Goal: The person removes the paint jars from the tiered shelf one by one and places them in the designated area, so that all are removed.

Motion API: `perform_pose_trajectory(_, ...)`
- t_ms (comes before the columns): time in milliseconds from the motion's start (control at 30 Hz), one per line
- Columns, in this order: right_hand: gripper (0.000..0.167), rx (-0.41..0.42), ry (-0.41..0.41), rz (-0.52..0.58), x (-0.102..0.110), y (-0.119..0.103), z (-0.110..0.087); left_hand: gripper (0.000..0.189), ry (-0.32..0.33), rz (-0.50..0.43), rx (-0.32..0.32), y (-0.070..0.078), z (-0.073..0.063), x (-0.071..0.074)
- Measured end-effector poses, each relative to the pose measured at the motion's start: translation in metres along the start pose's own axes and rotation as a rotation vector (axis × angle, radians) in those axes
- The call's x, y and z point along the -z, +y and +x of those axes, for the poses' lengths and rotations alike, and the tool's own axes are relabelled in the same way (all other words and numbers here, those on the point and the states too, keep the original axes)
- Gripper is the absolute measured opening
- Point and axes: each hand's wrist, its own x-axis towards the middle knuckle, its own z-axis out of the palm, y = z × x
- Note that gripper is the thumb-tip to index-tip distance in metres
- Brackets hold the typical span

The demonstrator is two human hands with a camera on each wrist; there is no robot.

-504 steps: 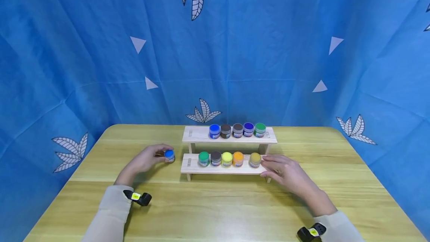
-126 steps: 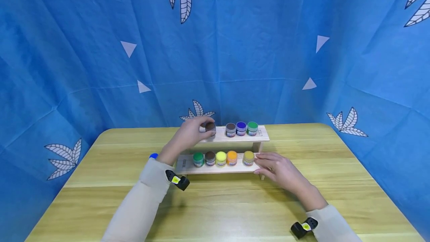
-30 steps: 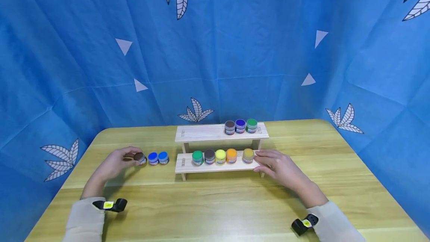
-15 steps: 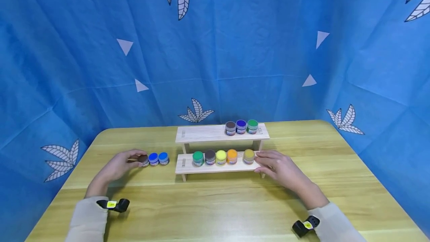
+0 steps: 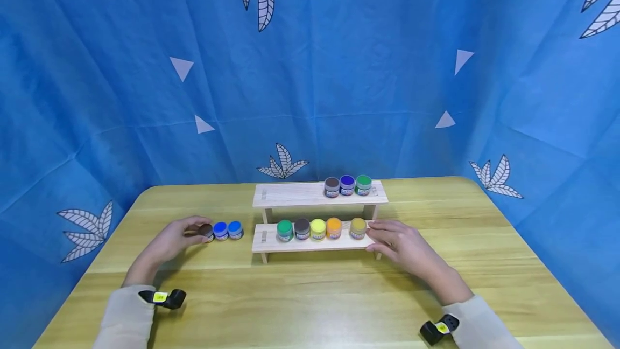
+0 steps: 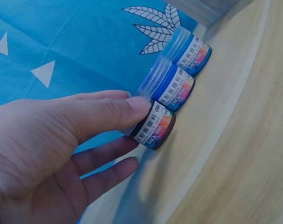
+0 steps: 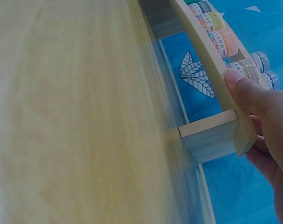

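Two blue jars (image 5: 220, 230) beside one brown jar (image 6: 154, 127), toward the left edge of the surface (image 5: 310, 295): my left fingers (image 6: 107, 152) pinch the brown, likely squaring the row; my right fingers (image 7: 261, 162) grip the lower shelf (image 5: 268, 244), presumably steadying its right end.

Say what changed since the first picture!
A blue jar and a brown jar moved from the top shelf to the table, left of the light blue jar. The left hand let go of the light blue jar and holds the brown jar. The right hand and five jars on the bottom shelf stayed.
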Motion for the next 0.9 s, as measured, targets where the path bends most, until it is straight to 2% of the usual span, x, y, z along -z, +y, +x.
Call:
perform_pose_trajectory(233,0.041,-0.007,0.0,-0.008,0.0,-0.001,0.0,0.061,0.046,0.01,0.071,0.006,-0.004,0.005)
perform_pose_trajectory(533,0.042,-0.015,-0.009,-0.006,-0.001,-0.002,0.0,0.058,0.1,0.067,0.029,0.029,-0.007,0.011)
perform_pose_trajectory(900,0.042,-0.017,-0.009,0.002,0.0,-0.002,0.0,0.057,0.136,0.124,-0.031,0.056,-0.006,0.01)
